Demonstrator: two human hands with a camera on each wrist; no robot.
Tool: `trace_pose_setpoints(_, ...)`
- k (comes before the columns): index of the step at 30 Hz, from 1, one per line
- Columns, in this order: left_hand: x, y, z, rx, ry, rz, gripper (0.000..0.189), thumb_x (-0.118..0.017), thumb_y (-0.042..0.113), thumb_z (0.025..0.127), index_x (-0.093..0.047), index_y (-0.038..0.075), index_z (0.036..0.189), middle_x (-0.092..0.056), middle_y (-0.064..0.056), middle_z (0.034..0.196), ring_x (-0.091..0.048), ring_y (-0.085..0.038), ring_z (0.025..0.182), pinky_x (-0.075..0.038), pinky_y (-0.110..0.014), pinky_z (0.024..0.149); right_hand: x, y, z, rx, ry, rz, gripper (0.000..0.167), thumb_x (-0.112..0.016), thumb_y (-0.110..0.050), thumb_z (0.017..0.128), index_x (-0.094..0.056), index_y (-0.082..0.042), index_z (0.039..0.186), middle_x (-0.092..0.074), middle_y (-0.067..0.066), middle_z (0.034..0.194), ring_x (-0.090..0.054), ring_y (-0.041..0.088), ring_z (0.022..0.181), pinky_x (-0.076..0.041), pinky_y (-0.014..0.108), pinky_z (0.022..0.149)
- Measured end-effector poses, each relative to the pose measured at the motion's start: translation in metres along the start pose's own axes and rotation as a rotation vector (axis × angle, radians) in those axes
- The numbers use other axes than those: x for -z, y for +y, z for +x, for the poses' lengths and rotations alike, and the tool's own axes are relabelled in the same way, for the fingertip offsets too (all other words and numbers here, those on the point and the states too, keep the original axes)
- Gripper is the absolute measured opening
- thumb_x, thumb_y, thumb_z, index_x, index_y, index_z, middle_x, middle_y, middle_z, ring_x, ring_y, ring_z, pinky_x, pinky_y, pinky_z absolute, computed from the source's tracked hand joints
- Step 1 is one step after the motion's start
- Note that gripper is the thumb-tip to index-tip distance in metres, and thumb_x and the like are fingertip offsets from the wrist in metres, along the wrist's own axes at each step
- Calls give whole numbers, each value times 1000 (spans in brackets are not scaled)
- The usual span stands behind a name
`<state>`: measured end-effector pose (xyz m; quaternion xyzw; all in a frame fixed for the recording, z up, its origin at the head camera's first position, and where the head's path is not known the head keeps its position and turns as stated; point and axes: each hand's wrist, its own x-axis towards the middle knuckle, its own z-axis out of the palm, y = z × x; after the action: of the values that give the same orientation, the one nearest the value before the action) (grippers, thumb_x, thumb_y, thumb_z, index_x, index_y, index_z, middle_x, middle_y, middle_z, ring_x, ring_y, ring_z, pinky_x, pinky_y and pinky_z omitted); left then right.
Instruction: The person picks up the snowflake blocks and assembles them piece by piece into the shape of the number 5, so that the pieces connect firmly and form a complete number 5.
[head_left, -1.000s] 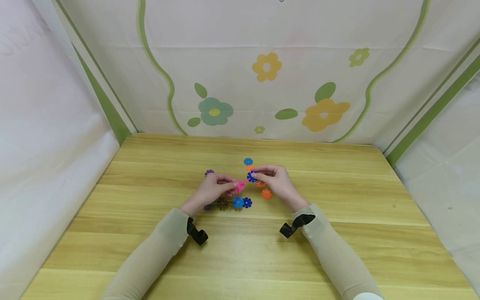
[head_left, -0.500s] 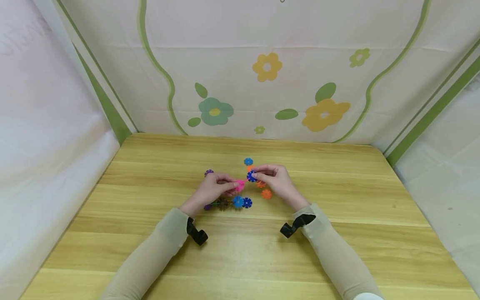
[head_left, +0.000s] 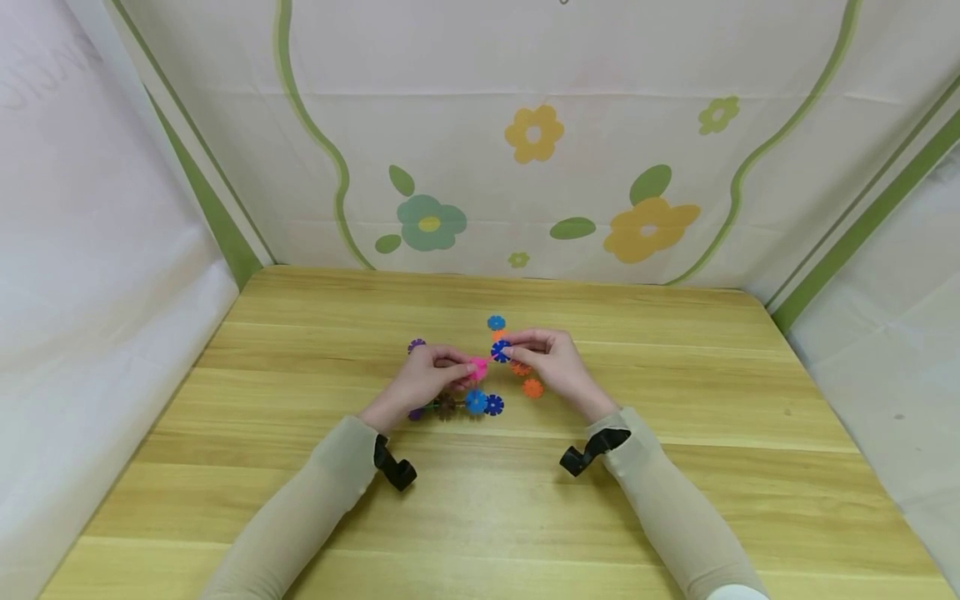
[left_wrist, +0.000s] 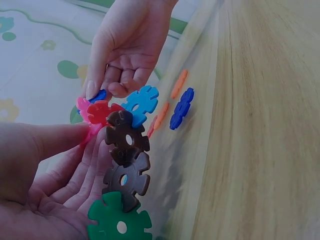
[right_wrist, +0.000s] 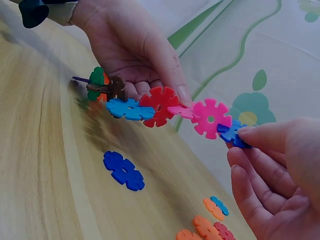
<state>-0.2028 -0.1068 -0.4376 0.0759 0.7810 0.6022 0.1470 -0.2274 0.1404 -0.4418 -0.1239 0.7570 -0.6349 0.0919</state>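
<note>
My left hand [head_left: 427, 372] pinches a pink interlocking disc in a chain of notched plastic discs. In the left wrist view, a green disc [left_wrist: 121, 220], two brown discs [left_wrist: 127, 180], a light blue disc [left_wrist: 143, 100] and a red disc [left_wrist: 102, 112] follow along it. My right hand [head_left: 553, 365] holds a blue interlocking disc [right_wrist: 233, 135] between thumb and fingers. Its edge meets the outer pink disc [right_wrist: 210, 119] at the chain's end; how deep the slots sit cannot be told. The chain is held above the table, and a purple piece [right_wrist: 82, 79] shows at its far end.
Loose on the wooden table [head_left: 480, 517] lie dark blue discs [right_wrist: 124, 171], orange discs [right_wrist: 206, 227], a red disc [right_wrist: 224, 231] and a light blue disc [head_left: 497, 322]. A purple disc [head_left: 417, 344] is beyond my left hand. A flowered cloth [head_left: 465, 125] hangs behind the table.
The blue disc at my right fingertips has shifted very slightly left and away, and the pink disc has moved up a little. Both hands keep their pinch.
</note>
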Motion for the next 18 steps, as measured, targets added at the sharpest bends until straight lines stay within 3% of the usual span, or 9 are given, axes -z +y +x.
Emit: trace_pose_setpoints(18, -5, 4, 0, 20, -4, -99, 18, -68, 10, 100, -67, -6, 110, -74, -14, 93, -74, -25, 84, -61, -35, 77, -1, 2, 2, 26, -5, 13, 33, -75, -19, 96, -71, -8, 126, -75, 10, 105, -68, 43, 100, -59, 45, 85)
